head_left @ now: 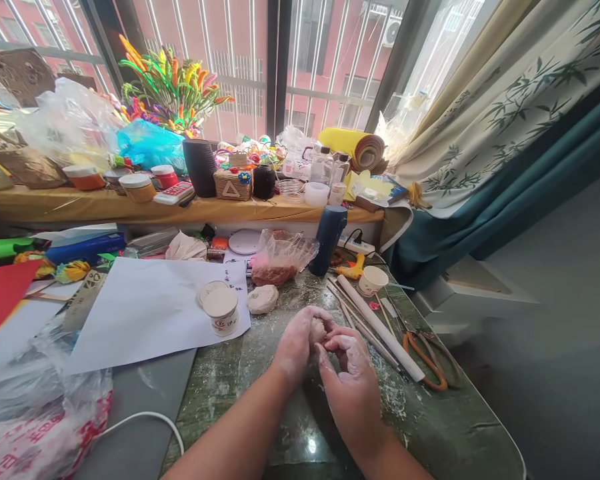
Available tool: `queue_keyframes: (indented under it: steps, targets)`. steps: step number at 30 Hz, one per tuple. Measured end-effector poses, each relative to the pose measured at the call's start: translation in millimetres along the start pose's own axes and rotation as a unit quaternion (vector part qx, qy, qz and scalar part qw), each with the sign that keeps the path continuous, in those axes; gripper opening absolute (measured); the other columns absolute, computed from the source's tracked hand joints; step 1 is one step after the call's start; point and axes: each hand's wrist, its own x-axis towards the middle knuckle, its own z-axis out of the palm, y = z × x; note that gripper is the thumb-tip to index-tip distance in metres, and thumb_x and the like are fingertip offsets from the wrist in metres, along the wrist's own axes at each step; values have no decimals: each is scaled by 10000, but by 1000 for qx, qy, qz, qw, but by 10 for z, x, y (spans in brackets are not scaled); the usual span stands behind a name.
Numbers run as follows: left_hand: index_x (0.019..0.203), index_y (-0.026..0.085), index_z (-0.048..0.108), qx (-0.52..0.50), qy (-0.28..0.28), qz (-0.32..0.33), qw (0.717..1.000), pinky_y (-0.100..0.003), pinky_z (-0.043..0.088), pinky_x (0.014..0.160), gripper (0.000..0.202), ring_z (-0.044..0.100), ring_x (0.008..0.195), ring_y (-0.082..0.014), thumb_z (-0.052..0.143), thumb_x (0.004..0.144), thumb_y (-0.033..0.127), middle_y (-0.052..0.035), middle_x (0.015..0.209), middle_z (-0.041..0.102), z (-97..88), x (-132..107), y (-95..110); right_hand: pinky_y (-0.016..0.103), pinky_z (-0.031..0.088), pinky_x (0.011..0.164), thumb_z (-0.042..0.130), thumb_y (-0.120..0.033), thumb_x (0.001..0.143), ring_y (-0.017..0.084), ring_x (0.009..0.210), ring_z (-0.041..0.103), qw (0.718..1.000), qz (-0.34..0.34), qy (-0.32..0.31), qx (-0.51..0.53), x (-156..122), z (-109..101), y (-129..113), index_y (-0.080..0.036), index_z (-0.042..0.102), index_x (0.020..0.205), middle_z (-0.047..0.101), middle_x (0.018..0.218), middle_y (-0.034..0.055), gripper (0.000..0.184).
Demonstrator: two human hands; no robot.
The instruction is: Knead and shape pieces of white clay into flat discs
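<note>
Both my hands are dusted white and meet over the green marble table (445,427). My left hand (296,341) is curled around a small pale lump of dough (319,329). My right hand (350,363) pinches the same lump from the right, fingers bent. A second flattened lump of dough (263,299) lies on the table just beyond my hands. Behind it sits a clear plastic bag (283,257) holding reddish-brown material. A lidded white paper cup (222,309) stands on a white sheet of paper (150,313) to the left.
A white rolling stick (380,328), thin wooden sticks and orange-handled scissors (427,357) lie to the right. A small paper cup (373,280), a dark blue bottle (328,239) and a crowded window ledge stand behind. A crumpled plastic bag (35,413) and white cable (145,420) are front left.
</note>
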Motion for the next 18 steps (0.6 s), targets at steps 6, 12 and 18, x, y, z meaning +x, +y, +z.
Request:
queue_keyframes:
  steps: [6,12,18]
  targets:
    - [981,171,662,-30,-18,-32,999,-248,522,731,443,677,827,-153,931,651,294,-44,987,698,9,-28,109,442,553,946,649,-307,928,243,1031,653,993,50,7,104,81,-55,-67,-238,649,907,667,1043,77,72]
    - [1107,206,621,41,56,66,995,-479,499,1040,372,686,1159,-301,768,835,412,-130,1229,709,-60,37,73,368,589,924,745,-325,843,216,1007,711,878,317,68,352,241,-63,-130,-229,691,983,739,1035,44,178]
    - [1307,294,641,486,-96,181,850,-650,50,1248,475,320,1517,-382,718,853,412,-101,1484,581,-78,-83,38,345,626,737,644,-413,911,229,864,743,735,425,-42,526,447,62,-45,-206,702,891,754,843,50,216]
